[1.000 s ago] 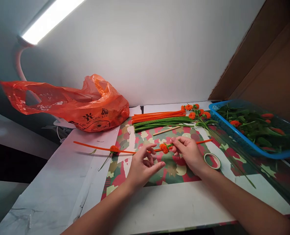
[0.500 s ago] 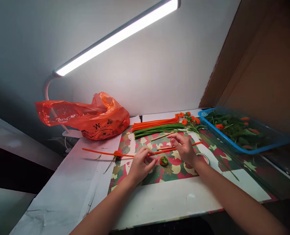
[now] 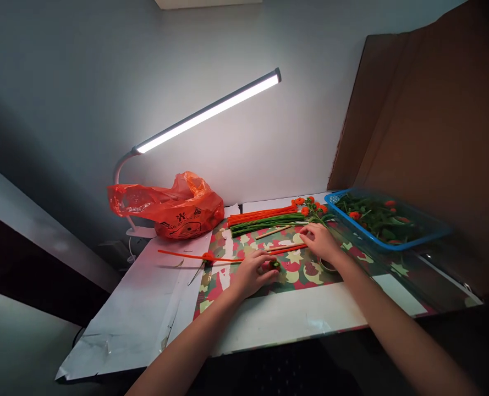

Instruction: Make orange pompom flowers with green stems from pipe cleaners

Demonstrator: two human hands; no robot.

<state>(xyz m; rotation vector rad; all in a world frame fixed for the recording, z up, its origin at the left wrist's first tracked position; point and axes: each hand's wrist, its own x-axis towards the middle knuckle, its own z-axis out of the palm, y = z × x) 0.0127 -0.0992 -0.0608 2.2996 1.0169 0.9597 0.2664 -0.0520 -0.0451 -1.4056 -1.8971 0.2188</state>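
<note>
My left hand (image 3: 254, 273) is open over the patterned mat, its curved thumb and fingers apart around a small orange-and-green pipe-cleaner flower head (image 3: 274, 265). Firm contact with it cannot be made out. Beside that hand lies a long orange pipe cleaner (image 3: 186, 255), running behind the fingers. My right hand (image 3: 322, 241) hovers with loosely bent fingers near the end of a thin wooden stick (image 3: 285, 247); nothing shows in its grip. Under the right wrist, a ring-shaped roll (image 3: 328, 267) is partly hidden. A second orange flower head (image 3: 207, 257) sits by the long pipe cleaner, next to scissors or tweezers (image 3: 196, 274).
Bundles of orange pipe cleaners (image 3: 261, 215) and green pipe cleaners (image 3: 264, 224) lie behind my hands, with another stick (image 3: 273, 232). Finished-looking orange flowers (image 3: 310, 208) are beside a blue basket (image 3: 393, 243) of greenery. A red plastic bag (image 3: 174, 212) and lamp (image 3: 211, 113) stand left.
The view has tilted up and shifted. My left hand has moved right to the small flower head, which lay apart from it before. My right hand stays near the sticks.
</note>
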